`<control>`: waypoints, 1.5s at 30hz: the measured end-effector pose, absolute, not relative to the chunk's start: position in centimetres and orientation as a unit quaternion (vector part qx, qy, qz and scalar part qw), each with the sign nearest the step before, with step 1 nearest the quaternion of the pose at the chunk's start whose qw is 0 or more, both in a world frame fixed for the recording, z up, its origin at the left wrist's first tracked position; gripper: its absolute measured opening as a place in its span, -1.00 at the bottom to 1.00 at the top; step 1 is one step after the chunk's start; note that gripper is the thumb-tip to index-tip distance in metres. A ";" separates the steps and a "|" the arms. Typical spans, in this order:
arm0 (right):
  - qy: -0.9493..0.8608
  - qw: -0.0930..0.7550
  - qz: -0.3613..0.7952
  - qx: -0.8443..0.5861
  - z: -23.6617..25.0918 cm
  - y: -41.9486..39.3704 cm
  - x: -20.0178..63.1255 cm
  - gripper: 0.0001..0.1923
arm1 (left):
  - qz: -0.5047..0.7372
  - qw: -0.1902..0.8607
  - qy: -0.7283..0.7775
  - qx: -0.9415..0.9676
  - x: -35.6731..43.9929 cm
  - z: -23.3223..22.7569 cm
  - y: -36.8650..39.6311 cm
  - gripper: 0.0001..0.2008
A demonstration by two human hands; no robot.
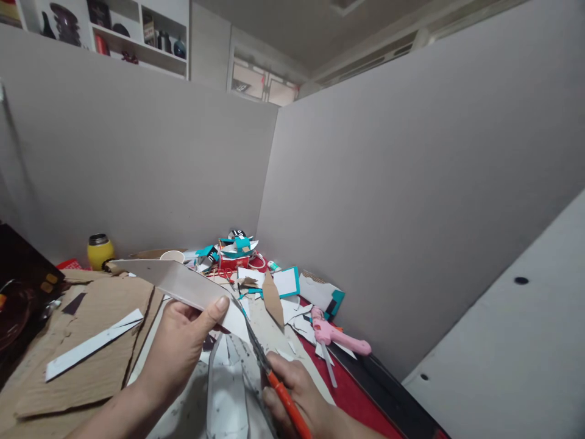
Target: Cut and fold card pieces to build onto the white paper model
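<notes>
right hand (299, 390), bottom centre: fingers closed on orange-handled scissors (274, 378), blades up into sheet | left hand (183, 341): thumb and fingers pinch grey card sheet (173, 281), held level, taut for blades | cardboard (86, 341) lower left

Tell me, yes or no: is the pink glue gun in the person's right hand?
No: the right hand grips orange-handled scissors, while the pink glue gun lies apart on the red table surface.
</notes>
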State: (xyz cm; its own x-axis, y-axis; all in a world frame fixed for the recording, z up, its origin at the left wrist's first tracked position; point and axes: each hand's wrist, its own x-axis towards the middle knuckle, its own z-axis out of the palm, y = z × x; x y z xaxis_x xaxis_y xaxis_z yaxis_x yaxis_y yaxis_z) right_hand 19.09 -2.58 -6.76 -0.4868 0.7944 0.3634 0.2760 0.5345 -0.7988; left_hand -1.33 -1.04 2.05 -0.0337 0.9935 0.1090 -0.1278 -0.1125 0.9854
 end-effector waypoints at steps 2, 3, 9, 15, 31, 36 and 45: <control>-0.791 0.376 0.343 -0.340 -6.8 -2.6 19.1 -0.64 | 0.570 0.508 0.437 0.476 -1.2 1.9 -1.1 -0.70; -0.790 0.375 0.345 -0.341 -6.8 -2.6 19.1 -0.64 | 0.573 0.515 0.430 0.470 -1.1 1.9 -1.1 -0.72; -0.779 0.379 0.363 -0.344 -6.1 -2.8 18.9 -0.60 | 0.591 0.570 0.368 0.437 -1.0 2.0 -0.8 -0.78; -0.778 0.384 0.346 -0.357 -6.4 -2.7 18.9 -0.61 | 0.584 0.624 0.348 0.384 -0.7 2.4 -1.0 -0.82; -0.787 0.360 0.295 -0.405 -5.8 -1.6 19.3 -0.69 | 0.584 0.627 0.358 0.372 -0.3 2.3 -1.1 -0.75; -0.751 0.397 0.346 -0.399 -5.4 -1.4 19.1 -0.66 | 0.584 0.617 0.375 0.370 0.2 2.1 -0.9 -0.74; -0.739 0.200 0.060 -0.640 -4.1 2.4 21.6 -0.63 | 0.587 0.562 0.439 0.382 1.3 0.3 -1.4 -0.73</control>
State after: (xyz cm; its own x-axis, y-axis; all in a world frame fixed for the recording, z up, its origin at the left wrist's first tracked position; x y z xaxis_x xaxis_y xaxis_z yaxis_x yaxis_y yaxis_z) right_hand 21.61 2.38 -4.06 -0.1008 0.9707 0.2180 0.9226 0.1732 -0.3447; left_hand 1.33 -1.38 0.32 -0.0762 0.9961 -0.0450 -0.3244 0.0179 0.9458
